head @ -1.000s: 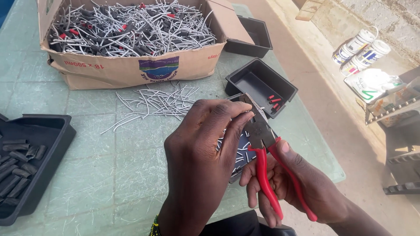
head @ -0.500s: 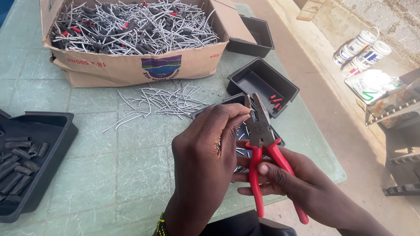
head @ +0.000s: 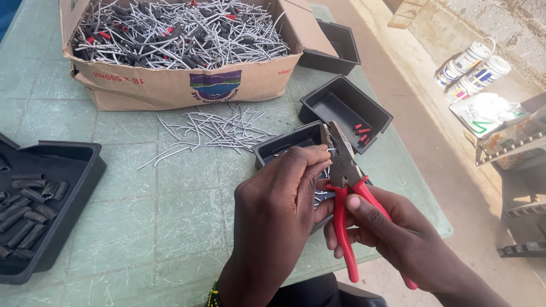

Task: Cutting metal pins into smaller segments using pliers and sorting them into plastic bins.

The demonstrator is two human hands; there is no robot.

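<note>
My right hand (head: 392, 230) grips red-handled pliers (head: 344, 182), jaws pointing away from me over a small black tray (head: 273, 149). My left hand (head: 278, 210) pinches a thin grey wire piece (head: 329, 150) at its fingertips and holds it right at the plier jaws. The tray under both hands holds more bent wire, mostly hidden by my hands.
A cardboard box (head: 182, 85) full of grey wire pieces stands at the back. Loose wires (head: 213, 129) lie in front of it. A black tray (head: 364, 99) with red bits sits right; another black tray (head: 335, 40) behind it; a large black tray (head: 62, 187) with dark sleeves at left. The table edge (head: 438, 222) drops off at right.
The pliers have swung from tilted to nearly upright, jaws raised to the wire in my left hand. Both hands shifted slightly toward the middle of the view.
</note>
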